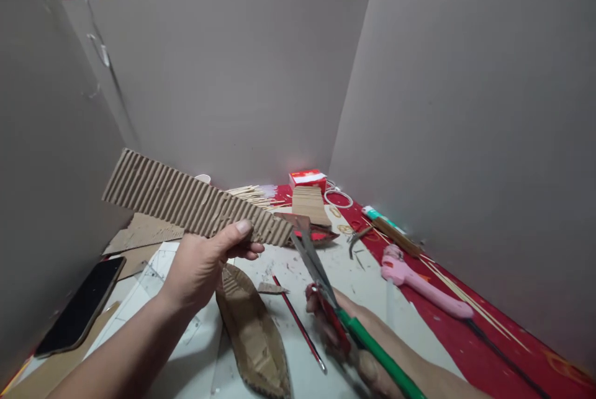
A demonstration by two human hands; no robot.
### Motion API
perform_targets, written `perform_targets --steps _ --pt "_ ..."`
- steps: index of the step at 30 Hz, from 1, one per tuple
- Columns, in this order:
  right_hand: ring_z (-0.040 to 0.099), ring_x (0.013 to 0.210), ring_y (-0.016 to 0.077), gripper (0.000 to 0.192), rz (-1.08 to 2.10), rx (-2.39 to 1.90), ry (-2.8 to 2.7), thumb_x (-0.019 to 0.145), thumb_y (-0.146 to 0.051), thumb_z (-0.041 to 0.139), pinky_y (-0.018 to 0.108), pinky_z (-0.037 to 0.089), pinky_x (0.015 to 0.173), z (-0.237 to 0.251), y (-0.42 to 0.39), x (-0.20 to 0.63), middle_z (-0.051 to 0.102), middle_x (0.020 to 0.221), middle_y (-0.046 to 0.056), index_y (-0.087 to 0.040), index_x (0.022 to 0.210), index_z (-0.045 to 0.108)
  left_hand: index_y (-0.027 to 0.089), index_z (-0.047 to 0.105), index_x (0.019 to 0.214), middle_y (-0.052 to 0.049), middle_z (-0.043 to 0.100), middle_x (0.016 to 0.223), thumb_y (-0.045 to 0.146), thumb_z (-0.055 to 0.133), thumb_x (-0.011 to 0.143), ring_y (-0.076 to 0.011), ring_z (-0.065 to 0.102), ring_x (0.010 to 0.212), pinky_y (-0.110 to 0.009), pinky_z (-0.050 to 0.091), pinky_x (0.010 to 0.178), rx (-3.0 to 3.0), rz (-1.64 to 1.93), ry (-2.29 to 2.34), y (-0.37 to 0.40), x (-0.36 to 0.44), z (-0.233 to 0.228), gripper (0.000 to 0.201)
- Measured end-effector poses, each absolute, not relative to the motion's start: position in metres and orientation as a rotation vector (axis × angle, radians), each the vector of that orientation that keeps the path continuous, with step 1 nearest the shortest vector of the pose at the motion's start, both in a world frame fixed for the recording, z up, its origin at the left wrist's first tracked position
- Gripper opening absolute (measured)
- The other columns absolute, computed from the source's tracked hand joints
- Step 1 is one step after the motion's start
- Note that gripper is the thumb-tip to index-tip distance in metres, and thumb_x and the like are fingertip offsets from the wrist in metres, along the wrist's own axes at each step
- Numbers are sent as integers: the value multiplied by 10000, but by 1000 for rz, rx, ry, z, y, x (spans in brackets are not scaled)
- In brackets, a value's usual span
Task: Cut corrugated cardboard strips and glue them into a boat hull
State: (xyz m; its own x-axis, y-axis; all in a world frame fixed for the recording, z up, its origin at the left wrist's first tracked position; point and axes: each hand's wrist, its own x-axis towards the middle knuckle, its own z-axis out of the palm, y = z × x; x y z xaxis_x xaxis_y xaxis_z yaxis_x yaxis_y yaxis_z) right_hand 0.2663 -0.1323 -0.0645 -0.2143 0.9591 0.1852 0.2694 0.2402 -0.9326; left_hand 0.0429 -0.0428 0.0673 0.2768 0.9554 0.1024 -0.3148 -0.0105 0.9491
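Left hand: I'm holding my left hand (203, 262) up above the table (372, 275), forearm coming in from the lower left, wrist turned so the thumb is lying along the top edge.
Left grip: thumb and fingers are clamped on the lower right part of the cardboard strip (186, 199).
Cardboard strip: it's hanging in the air, ridged side facing me, long and narrow, slanting from upper left down to lower right, its right tip ending right at the scissor blades.
Right hand: my right hand (342, 331) is sitting low at the bottom of the view, forearm running in from the lower right, fingers wrapped through the handles of the scissors (321, 281).
Scissors: red and green handles in my grip, blades pointing up and away, and they're standing slightly parted at the strip's right tip; whether metal is touching cardboard there, I cannot tell.
Hands together or apart: they're apart, each busy with its own thing.
Under the hands: a boat-shaped cardboard piece (254, 331) is lying flat on the table, with a red pencil (298, 323) just beside it.
Right side: a pink glue gun (421, 284) is lying on the red cloth (465, 343), near thin wooden sticks (465, 296).
Left side: a phone (79, 309) is lying face up at the table edge.
Far end: a stack of cardboard sheets (310, 203) is sitting before a red box (307, 178).
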Motion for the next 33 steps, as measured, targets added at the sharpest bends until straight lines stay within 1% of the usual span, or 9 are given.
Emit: perform_targets --steps 4,11,16,19,21,24,27,30,33 --pt "595 880 268 644 970 -1243 -1834 796 -648 597 359 517 812 -52 -141 275 628 950 89 -197 1253 542 154 717 738 -29 721 709 322 789 739 -157 694 649 -279 594 681 1278 1136 774 -45 36 67 182" --pt "608 847 277 672 942 -1238 -1924 821 -722 473 368 536 776 -44 -146 277 654 963 107 -216 1252 575 125 762 690 -111 752 714 358 775 750 -181 705 655 -253 577 662 1366 1008 864 -47 38 64 242" --pt "613 929 324 834 878 -1332 -1890 803 -784 412 458 519 855 -50 -150 279 651 1028 152 -178 1367 513 125 761 736 -100 757 737 342 785 740 -174 705 653 -255 584 665 1337 997 836 -43 39 60 219" --pt "602 980 344 858 857 -1374 -1854 797 -808 379 493 495 894 -53 -154 279 642 1087 169 -178 1358 530 132 757 750 -79 754 733 334 789 738 -163 704 650 -246 586 662 1323 981 815 -41 39 59 205" --pt "602 951 336 848 853 -1379 -1851 792 -803 396 489 499 873 -51 -154 278 643 1081 170 -177 1347 536 133 751 749 -70 749 726 322 784 744 -156 702 647 -240 584 658 1318 979 796 -40 40 58 192" --pt "575 792 266 756 864 -1321 -1877 792 -788 428 398 512 761 -42 -149 273 640 902 112 -174 1195 607 132 741 759 -67 746 733 319 779 749 -151 699 644 -243 585 661 1315 982 772 -39 41 57 191" --pt "428 600 165 682 962 -1207 -1919 787 -806 410 287 432 579 -31 -142 265 504 673 11 -178 961 609 134 726 774 -55 739 734 301 776 752 -145 696 631 -236 581 637 1319 991 734 -39 41 56 176" --pt "327 569 128 647 1029 -1167 -1905 797 -802 409 252 343 522 -25 -139 261 398 635 -32 -179 892 554 138 713 786 -38 729 723 279 776 752 -138 694 618 -228 579 619 1312 1002 711 -39 42 55 158" --pt "313 580 123 615 1039 -1154 -1892 806 -787 424 251 317 527 -26 -139 261 387 647 -36 -183 868 521 134 711 761 -40 723 695 285 771 760 -134 693 612 -212 570 607 1318 999 705 -38 43 54 163"
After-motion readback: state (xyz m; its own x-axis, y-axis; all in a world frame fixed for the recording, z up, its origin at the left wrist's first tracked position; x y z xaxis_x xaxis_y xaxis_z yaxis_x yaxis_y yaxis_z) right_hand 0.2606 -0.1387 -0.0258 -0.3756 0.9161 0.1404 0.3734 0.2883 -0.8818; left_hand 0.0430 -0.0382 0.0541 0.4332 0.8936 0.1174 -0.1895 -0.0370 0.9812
